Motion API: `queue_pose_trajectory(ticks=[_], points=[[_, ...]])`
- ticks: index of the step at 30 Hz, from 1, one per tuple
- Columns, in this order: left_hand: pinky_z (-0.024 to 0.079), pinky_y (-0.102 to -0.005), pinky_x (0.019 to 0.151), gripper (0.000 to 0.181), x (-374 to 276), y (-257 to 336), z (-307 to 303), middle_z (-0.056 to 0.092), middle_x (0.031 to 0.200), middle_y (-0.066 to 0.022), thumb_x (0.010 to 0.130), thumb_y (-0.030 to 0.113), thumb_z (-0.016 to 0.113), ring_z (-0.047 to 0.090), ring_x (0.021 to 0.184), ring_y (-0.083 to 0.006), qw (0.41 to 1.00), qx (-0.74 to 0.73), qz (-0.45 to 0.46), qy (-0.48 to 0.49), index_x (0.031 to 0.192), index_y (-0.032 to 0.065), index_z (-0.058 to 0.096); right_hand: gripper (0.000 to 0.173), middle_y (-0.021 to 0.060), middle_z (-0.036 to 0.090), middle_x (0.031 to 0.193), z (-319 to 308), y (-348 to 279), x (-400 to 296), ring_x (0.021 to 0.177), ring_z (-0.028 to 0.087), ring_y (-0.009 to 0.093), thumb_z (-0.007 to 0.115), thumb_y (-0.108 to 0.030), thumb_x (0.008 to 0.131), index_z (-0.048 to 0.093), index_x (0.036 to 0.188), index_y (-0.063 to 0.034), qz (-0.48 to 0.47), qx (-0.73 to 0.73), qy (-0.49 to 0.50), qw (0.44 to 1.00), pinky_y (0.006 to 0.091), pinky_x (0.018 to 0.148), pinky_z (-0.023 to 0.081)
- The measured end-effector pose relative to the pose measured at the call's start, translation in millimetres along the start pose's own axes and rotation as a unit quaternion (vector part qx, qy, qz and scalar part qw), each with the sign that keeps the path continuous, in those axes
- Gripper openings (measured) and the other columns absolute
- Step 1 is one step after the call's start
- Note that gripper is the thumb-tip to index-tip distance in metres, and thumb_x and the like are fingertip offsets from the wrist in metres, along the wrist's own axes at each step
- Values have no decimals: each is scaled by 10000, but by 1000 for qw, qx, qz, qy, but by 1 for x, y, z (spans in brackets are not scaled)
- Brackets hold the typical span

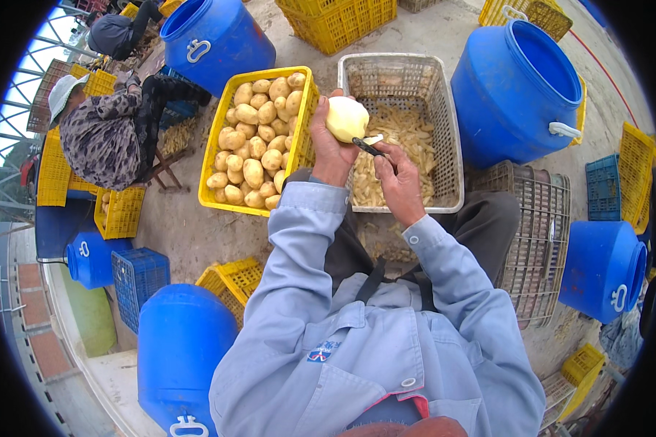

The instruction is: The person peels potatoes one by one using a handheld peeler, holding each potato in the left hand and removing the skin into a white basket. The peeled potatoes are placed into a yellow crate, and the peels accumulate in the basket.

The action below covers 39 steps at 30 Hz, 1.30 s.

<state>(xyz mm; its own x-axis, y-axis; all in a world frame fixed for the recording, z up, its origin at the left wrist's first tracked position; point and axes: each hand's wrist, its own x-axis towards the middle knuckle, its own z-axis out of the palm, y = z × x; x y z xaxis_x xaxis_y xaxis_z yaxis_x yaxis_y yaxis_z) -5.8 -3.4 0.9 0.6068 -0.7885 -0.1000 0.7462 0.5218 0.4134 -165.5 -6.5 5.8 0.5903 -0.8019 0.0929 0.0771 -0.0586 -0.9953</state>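
A pale, peeled potato [346, 119] rests in my left hand [331, 150], its fingers wrapped about the far side. My right hand [398, 177] grips a black-handled peeler [367, 146], whose head lies against the potato's lower right side. A light strip, perhaps peel or the blade, shows beside the head. Below both hands stands a grey-white plastic crate [452, 164] holding a heap of potato peelings [396, 136]. To the left, a yellow plastic crate [309, 112] is filled with unpeeled potatoes [254, 147].
Large blue plastic drums [218, 49] [503, 93] stand beyond the crates on both sides. Another blue drum [183, 349] is at lower left. A seated person in a white hat [106, 125] works at far left. A slatted crate [536, 246] stands by my right knee.
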Motion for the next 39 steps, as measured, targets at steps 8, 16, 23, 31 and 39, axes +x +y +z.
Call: queue_pose_trajectory(ticks=[8, 16, 23, 31, 39], points=[[538, -471, 800, 341, 0, -4, -4, 636, 1005, -121, 920, 359, 572, 626, 925, -334, 996, -71, -49, -1, 1097, 69, 549, 216, 141, 667, 968, -8, 1, -4, 837, 650, 257, 589, -68, 903, 594, 1117, -41, -74, -117, -2, 990, 332, 745, 494], [508, -491, 878, 297, -6, -4, 6, 622, 927, -98, 849, 306, 656, 611, 928, -285, 996, -75, -41, -29, 1009, 67, 581, 228, 110, 650, 813, -17, -18, 17, 664, 594, 173, 591, -79, 903, 597, 1131, -57, -113, -135, 21, 984, 308, 622, 469], [509, -480, 878, 281, -2, -4, 2, 633, 923, -110, 856, 283, 623, 624, 910, -297, 995, -79, -45, -34, 1034, 70, 578, 233, 123, 666, 857, -18, -27, 35, 710, 622, 200, 594, -86, 902, 596, 1133, -52, -101, -118, 4, 988, 321, 662, 484], [500, -466, 915, 255, 1, 2, -1, 654, 881, -113, 840, 286, 634, 636, 889, -279, 992, -125, -31, -13, 934, 49, 622, 223, 151, 680, 952, -1, -6, 17, 851, 671, 264, 573, -83, 913, 600, 1133, -50, -122, -110, 23, 986, 345, 741, 500], [544, -467, 835, 247, -2, 1, 4, 628, 882, -66, 870, 337, 600, 646, 885, -249, 994, -106, -3, 32, 921, 95, 589, 245, 170, 675, 984, -4, 5, 3, 881, 659, 272, 572, -82, 910, 611, 1150, -49, -37, -96, -32, 994, 341, 778, 494]])
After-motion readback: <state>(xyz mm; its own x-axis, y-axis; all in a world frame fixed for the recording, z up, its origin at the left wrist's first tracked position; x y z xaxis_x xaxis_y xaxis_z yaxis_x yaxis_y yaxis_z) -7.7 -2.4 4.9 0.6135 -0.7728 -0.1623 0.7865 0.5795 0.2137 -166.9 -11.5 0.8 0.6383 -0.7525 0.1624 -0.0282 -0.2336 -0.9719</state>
